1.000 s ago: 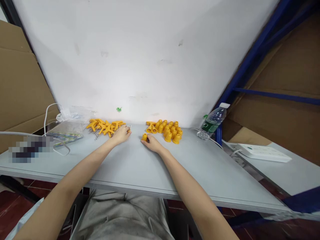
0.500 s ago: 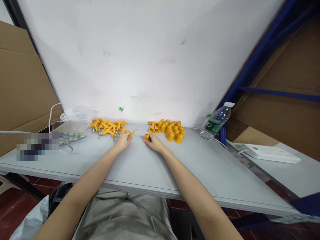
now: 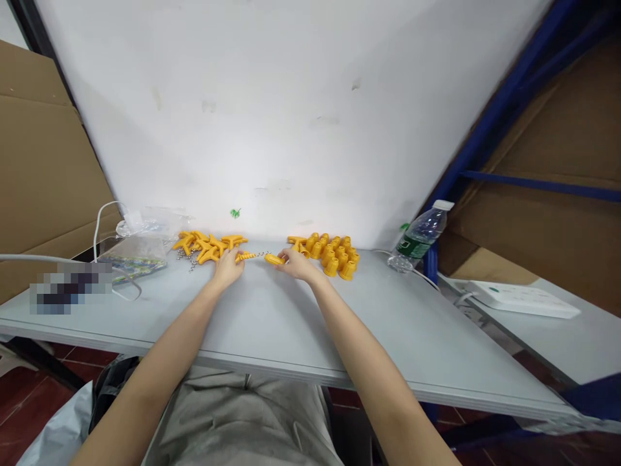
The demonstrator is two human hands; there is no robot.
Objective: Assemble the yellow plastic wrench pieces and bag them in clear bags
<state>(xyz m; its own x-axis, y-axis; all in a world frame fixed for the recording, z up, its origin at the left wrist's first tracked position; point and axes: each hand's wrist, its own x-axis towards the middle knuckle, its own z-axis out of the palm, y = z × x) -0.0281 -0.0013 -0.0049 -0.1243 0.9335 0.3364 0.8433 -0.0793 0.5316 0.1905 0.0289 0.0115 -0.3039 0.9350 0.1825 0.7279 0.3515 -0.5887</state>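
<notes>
My left hand (image 3: 228,268) is closed on a corkscrew (image 3: 246,257); its yellow threaded shank and metal spiral point right. My right hand (image 3: 297,264) pinches a yellow bell-shaped cap (image 3: 274,259), tilted on its side. The spiral's tip is at the cap's left end; I cannot tell whether it is inside. Behind and left of my left hand lies a pile of yellow T-handled corkscrews (image 3: 206,246). Upright yellow bell-shaped caps (image 3: 334,252) stand in a cluster right of my right hand. An assembled yellow piece with a T handle (image 3: 297,239) lies just behind that hand, partly hidden.
A clear plastic bottle (image 3: 421,236) leans at the right by the blue rack post. A white power strip (image 3: 521,299) rests on the neighbouring table. Plastic bags (image 3: 138,252) and a white cable (image 3: 97,226) lie at the left. A white wall (image 3: 301,129) rises behind.
My right hand has turned the cap from upright onto its side and lifted it slightly. My left hand has shifted a little left, and the corkscrew is now nearly level, facing the cap.
</notes>
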